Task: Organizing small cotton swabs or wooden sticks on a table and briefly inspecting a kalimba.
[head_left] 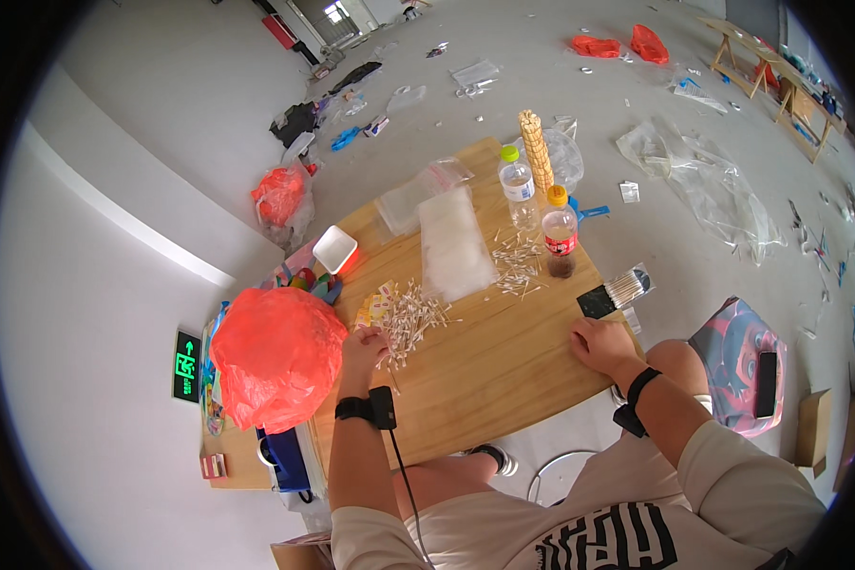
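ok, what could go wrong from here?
1. The clear pack of swabs juts past the right edge of the table, near the right hand; a nudge might knock it off.
2. The left hand is at the loose swab pile, so a careless sweep could scatter swabs.
3. The orange-capped bottle stands near that same edge; a bump might tip it over.

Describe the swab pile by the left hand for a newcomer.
Find the red bag at the wooden table's left side. Right of it, by the left hand, lies the swab pile. Yellow packaging adjoins it, unlike the swab cluster near the bottles.
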### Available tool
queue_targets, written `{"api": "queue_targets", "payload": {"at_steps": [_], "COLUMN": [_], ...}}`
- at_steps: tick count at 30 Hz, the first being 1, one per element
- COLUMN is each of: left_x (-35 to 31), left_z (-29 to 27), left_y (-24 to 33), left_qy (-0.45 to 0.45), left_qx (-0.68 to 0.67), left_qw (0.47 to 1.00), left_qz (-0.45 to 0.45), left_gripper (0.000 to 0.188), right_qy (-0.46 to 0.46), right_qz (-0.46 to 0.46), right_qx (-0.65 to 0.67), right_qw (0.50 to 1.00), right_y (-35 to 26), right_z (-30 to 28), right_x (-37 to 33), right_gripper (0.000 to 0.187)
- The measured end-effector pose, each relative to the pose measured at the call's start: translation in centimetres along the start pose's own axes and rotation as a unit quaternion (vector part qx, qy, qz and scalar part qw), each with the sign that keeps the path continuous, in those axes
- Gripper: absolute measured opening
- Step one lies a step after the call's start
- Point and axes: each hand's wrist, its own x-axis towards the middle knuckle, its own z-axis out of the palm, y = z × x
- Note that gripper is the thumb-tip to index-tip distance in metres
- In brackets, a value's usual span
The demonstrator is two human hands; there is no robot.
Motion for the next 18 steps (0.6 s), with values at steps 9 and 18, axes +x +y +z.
{"api": "queue_targets", "payload": {"at_steps": [9, 18], "left_x": [-0.8, -0.1], "left_z": [1.4, 1.7], "left_y": [-0.2, -1.4], "left_qy": [0.009, -0.021], "left_qx": [0.000, 0.031], "left_qw": [1.000, 0.997], "left_qz": [0.017, 0.074], "left_gripper": [0.036, 0.031], "right_qy": [0.006, 0.033], "right_qz": [-0.006, -0.041], "right_qx": [-0.014, -0.033], "right_qw": [1.000, 0.998], "right_y": [0.1, 0.4], "right_z": [0.2, 0.5], "right_x": [0.1, 0.1], "right_gripper": [0.016, 0.011]}}
